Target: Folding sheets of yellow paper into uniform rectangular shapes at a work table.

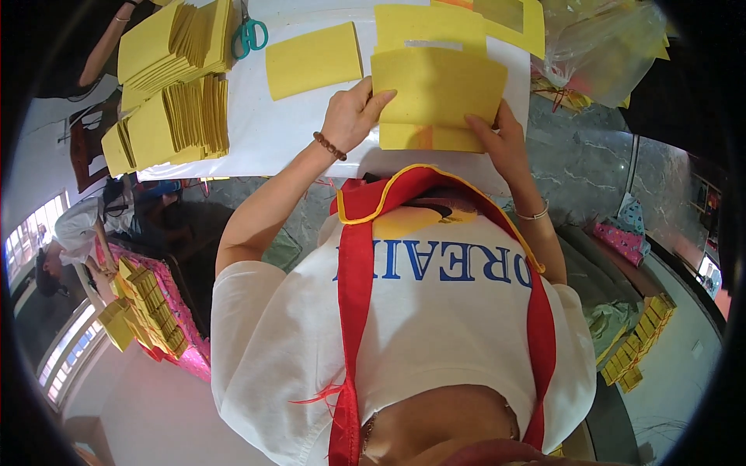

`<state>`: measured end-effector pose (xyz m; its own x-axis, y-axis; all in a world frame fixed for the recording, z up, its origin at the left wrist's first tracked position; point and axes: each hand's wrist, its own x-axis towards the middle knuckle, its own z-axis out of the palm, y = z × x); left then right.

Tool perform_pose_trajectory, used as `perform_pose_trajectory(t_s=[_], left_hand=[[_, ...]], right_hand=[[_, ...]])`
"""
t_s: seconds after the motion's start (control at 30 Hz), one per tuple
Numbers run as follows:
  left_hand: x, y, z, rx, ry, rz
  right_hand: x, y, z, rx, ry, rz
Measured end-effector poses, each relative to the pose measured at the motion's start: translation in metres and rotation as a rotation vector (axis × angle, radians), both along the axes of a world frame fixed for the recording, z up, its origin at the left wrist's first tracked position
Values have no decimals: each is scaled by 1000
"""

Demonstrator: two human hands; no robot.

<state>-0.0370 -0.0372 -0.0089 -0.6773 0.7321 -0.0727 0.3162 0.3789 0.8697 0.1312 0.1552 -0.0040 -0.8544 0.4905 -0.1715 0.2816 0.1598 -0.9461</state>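
Note:
Both hands grip a yellow paper sheet over the front part of the table. My left hand pinches its left edge, thumb on top and fingers beneath. On the other side, my right hand holds the lower right corner with the thumb on the face. Under that sheet, the edge of more yellow paper with an orange patch shows. Behind it lie further yellow sheets with a pale strip between. A separate folded yellow sheet rests left of my left hand.
Stacks of folded yellow paper stand on the white table at left, beside teal-handled scissors. A clear plastic bag is at the right. Another person's arm reaches in far left; a person works by yellow bundles.

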Motion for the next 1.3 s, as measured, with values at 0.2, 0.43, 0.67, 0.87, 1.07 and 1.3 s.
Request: perform_pose_trajectory(t_s=[0.2,0.43,0.67,0.87,1.07,1.3], left_hand=[[-12,10,-21,-36,-190,82],[-18,15,-25,-44,-368,123],[-15,19,-15,68,-478,171],[-13,18,-15,129,-488,202],[-14,22,21,-54,214,187],[27,50,-1,-121,855,-301]], right_hand=[[-9,0,-11,185,93,-70],[-14,2,-21,122,-16,-140],[-17,-1,-22,172,9,-184],[-20,-1,-20,197,-35,-185],[-20,-3,-17,222,-32,-194],[-20,-5,-17,176,-34,-201]])
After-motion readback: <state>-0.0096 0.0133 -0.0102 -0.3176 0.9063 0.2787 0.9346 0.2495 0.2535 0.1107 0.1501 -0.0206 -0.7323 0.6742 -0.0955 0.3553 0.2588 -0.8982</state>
